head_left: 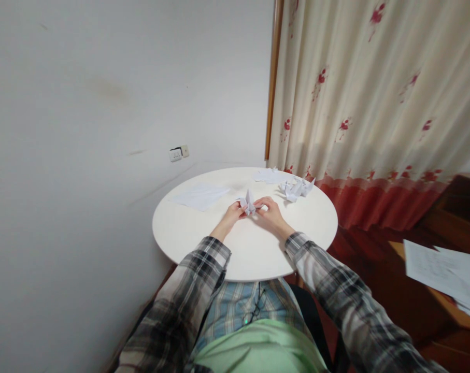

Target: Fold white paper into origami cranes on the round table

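Observation:
Between my two hands, just above the middle of the white round table (188,233), is a folded white paper figure (249,203) with a pointed flap standing up, shaped like an origami crane. My left hand (233,213) pinches its left side. On the opposite side, my right hand (270,210) has its fingers closed on the right-hand flap. The fingertips partly cover the lower folds. Several more folded paper figures (295,190) lie in a cluster beyond my right hand.
Flat sheets of white paper (199,197) lie at the table's back left, with more paper (271,176) at the far edge. A wall with a socket (175,155) borders the left. A curtain (374,103) hangs behind; printed sheets (444,274) rest on wooden furniture at right.

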### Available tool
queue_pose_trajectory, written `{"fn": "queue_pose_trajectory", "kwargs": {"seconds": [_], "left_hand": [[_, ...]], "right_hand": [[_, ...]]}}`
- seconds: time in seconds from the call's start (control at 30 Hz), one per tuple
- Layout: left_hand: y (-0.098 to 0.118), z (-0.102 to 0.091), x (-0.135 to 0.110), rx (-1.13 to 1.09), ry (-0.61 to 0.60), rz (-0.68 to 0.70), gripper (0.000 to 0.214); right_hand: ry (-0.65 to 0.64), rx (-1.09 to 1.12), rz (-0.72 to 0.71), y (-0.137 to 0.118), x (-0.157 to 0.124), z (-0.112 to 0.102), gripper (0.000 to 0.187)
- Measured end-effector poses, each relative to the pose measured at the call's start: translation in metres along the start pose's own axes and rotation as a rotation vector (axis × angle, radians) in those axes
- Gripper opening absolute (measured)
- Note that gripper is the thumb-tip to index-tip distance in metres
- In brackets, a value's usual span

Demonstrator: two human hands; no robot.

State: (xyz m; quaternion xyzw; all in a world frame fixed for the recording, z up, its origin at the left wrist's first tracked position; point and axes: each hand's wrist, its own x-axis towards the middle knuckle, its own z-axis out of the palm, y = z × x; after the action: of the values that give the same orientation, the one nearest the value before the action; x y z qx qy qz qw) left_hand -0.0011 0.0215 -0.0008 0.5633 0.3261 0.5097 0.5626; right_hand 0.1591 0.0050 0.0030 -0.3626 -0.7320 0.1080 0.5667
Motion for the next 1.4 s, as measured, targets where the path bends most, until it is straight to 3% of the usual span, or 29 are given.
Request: {"fn": "queue_pose_trajectory", "kwargs": {"seconds": [0.23,0.37,0.53,0.8,1.13,1.4], "left_hand": [[0.002,0.001,-0.001,-0.026,0.023,-0.014,0.038],[0.006,0.003,-0.002,-0.062,0.045,0.029,0.040],[0.008,0.003,-0.002,-0.086,0.070,0.062,0.037],[0.007,0.002,-0.002,-0.137,0.062,0.086,0.035],[0.011,0.004,-0.005,-0.159,0.038,0.087,0.032],[0.011,0.004,-0.003,-0.025,0.032,0.094,0.031]], "right_hand": [[0.005,0.040,-0.012,-0.002,0.000,0.000,0.006],[0.063,0.154,0.106,0.004,0.000,0.003,0.003],[0.111,0.398,0.305,0.010,0.004,0.007,0.014],[0.114,0.594,0.417,0.007,0.006,0.004,0.016],[0.105,0.658,0.516,0.011,0.004,0.005,0.023],[0.108,0.609,0.552,0.011,0.002,0.007,0.024]]}}
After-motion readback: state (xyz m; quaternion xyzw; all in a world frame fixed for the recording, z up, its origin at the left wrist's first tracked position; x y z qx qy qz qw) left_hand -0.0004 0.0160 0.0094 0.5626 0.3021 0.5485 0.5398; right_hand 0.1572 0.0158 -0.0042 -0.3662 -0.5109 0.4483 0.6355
